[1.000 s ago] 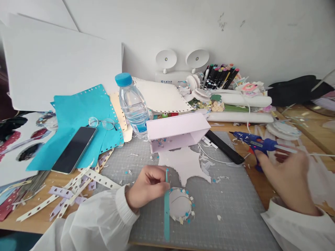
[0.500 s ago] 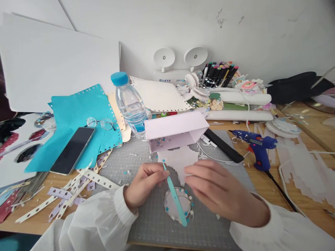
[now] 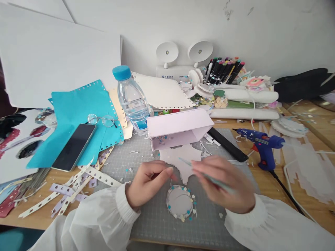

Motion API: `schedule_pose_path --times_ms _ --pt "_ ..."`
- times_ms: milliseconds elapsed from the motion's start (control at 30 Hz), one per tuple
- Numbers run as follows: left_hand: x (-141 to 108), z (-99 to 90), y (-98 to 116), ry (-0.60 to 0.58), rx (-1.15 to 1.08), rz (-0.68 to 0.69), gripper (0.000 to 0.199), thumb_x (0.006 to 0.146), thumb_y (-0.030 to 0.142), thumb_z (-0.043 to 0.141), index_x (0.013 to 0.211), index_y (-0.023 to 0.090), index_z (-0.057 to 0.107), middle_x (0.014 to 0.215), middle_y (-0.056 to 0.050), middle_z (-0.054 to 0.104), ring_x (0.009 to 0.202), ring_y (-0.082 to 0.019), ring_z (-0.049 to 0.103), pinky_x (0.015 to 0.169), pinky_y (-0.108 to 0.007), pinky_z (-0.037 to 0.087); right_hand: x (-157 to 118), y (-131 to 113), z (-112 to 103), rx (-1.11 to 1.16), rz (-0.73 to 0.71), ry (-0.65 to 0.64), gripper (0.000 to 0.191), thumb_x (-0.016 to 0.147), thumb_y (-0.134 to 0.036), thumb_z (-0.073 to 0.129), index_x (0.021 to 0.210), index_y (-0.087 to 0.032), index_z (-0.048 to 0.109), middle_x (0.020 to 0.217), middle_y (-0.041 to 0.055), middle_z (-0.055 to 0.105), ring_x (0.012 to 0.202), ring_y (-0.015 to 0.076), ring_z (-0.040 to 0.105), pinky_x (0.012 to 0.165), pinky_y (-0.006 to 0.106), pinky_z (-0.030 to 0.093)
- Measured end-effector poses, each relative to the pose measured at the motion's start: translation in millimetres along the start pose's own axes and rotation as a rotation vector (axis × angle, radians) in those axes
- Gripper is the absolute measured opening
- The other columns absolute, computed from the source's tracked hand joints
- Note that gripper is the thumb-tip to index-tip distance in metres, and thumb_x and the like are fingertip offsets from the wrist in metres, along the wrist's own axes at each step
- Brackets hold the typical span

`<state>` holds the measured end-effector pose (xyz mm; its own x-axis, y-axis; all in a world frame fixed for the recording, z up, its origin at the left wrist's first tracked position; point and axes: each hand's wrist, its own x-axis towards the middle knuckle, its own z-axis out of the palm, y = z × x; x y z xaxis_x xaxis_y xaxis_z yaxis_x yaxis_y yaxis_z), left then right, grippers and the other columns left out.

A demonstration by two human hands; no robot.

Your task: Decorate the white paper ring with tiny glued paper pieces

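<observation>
My right hand (image 3: 222,183) grips slim turquoise tweezers (image 3: 217,182), blurred by motion. Their thin tip points left over a white paper sheet with a wavy cut edge (image 3: 180,157). Across from it, my left hand (image 3: 150,183) is loosely curled, its thumb apart from a smeared fingertip; I see nothing held in it. Below and between both hands lies a round white disc (image 3: 180,201) ringed with small blue, white and cream stars. A pale lilac open-sided box (image 3: 180,123) stands behind the sheet, with small confetti pieces inside.
A grey cutting mat (image 3: 157,226) lies under the work. A water bottle (image 3: 133,101), phone (image 3: 74,146) and glasses (image 3: 107,121) are on the left, beside punched paper strips (image 3: 62,190). At right are a blue glue gun (image 3: 261,143) with its cord and a black bar (image 3: 227,144).
The turquoise tweezers have passed from my left hand to my right hand. They no longer cross over the disc, and my left fingers have loosened. The view has shifted slightly.
</observation>
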<state>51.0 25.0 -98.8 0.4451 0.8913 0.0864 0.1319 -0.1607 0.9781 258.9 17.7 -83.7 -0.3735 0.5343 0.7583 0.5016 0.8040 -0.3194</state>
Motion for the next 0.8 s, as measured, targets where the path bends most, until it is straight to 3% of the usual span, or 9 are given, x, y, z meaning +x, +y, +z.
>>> schedule_pose_path --times_ms 133,233,400,600,800 --pt "-0.1 -3.8 -2.1 -0.098 0.175 0.131 0.041 0.091 0.023 0.045 0.056 0.012 0.062 0.046 0.000 0.042 0.047 -0.010 0.039 0.049 -0.025 0.028 -16.5 7.8 0.2 0.232 0.547 0.272 0.013 0.085 -0.013 0.060 0.094 -0.022 0.065 0.074 0.0040 0.064 0.060 0.0144 0.058 0.049 0.027 0.048" --pt "1.1 -6.1 -5.3 -0.267 0.228 0.187 0.033 0.084 0.020 0.049 0.051 0.016 0.048 0.046 0.002 0.035 0.046 -0.011 0.034 0.047 -0.026 0.025 -27.4 12.7 4.1 0.452 0.738 0.306 0.006 0.086 -0.021 0.061 0.091 -0.021 0.065 0.068 0.0019 0.058 0.053 0.0126 0.053 0.046 0.027 0.045" --pt "4.3 -7.5 -5.2 -0.454 0.245 0.140 0.031 0.078 0.014 0.048 0.054 0.019 0.030 0.054 0.003 0.032 0.049 -0.010 0.030 0.047 -0.026 0.022 -31.4 12.0 6.6 0.619 0.789 0.237 0.005 0.086 -0.022 0.061 0.089 -0.022 0.066 0.080 0.0035 0.060 0.054 0.0100 0.051 0.046 0.025 0.045" --pt "6.3 -7.0 -4.2 -0.473 0.251 0.111 0.027 0.082 0.013 0.042 0.059 0.019 0.031 0.056 0.003 0.035 0.052 -0.011 0.033 0.051 -0.026 0.025 -23.1 2.6 5.3 0.680 0.704 0.058 0.009 0.087 -0.016 0.058 0.089 -0.022 0.064 0.073 0.0001 0.057 0.053 0.0080 0.049 0.045 0.021 0.041" --pt "6.4 -6.4 -4.3 -0.477 0.271 0.132 0.026 0.083 0.012 0.042 0.060 0.019 0.031 0.057 0.002 0.035 0.053 -0.011 0.033 0.051 -0.027 0.025 -22.4 0.9 5.9 0.652 0.666 -0.010 0.011 0.088 -0.015 0.055 0.089 -0.023 0.062 0.073 0.0000 0.058 0.059 0.0104 0.053 0.048 0.022 0.042"
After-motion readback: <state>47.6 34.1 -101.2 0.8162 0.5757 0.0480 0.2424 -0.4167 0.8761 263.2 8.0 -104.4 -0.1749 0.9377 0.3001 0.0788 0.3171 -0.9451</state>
